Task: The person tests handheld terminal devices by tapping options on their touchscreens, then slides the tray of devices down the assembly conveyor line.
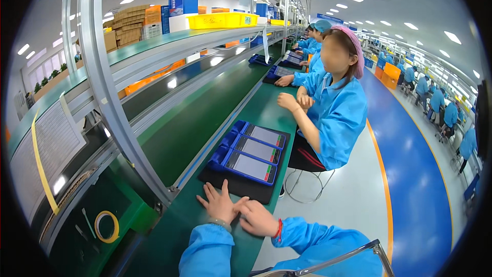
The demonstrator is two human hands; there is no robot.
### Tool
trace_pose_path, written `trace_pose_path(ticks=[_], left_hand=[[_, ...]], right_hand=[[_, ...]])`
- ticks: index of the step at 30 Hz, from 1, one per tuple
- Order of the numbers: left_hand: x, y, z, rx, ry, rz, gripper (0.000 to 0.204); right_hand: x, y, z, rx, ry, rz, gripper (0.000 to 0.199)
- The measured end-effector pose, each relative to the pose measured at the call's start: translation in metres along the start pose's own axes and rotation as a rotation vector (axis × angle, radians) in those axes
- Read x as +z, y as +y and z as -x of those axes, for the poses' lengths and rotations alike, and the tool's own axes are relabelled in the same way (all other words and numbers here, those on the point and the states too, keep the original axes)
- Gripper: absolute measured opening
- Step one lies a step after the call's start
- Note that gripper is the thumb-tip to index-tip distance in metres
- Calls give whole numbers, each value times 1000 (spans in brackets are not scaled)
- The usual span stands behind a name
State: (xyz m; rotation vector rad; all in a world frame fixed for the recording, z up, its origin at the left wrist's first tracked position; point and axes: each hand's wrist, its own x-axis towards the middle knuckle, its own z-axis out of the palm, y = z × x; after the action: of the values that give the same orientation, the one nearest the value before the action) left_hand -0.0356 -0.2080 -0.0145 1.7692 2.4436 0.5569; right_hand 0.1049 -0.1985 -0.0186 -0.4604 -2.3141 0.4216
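Observation:
My left hand lies flat, fingers spread, on the green bench at the near edge of a black mat. My right hand rests beside it with loosely curled fingers touching the left hand; neither holds anything. On the mat lie three tablets with lit screens in blue holders: the nearest tablet, the middle tablet and the far tablet. Both my sleeves are bright blue, and a red band circles my right wrist.
A seated co-worker in a blue coat and pink cap faces the bench just beyond the mat, hands together. More workers sit farther along. A dark conveyor belt runs at left under metal shelves with a yellow bin. A yellow tape roll lies at lower left.

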Motion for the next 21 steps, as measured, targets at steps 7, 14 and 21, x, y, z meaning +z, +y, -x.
trace_pose_path(ticks=[7,14,21], left_hand=[[10,-8,-14,11,130,135,39],[12,-21,2,93,200,522,41],[16,-36,29,161,361,550,45]], right_hand=[[1,40,-32,80,-284,-298,20],[29,37,-52,-157,-229,39,41],[29,54,-68,30,-246,152,37]])
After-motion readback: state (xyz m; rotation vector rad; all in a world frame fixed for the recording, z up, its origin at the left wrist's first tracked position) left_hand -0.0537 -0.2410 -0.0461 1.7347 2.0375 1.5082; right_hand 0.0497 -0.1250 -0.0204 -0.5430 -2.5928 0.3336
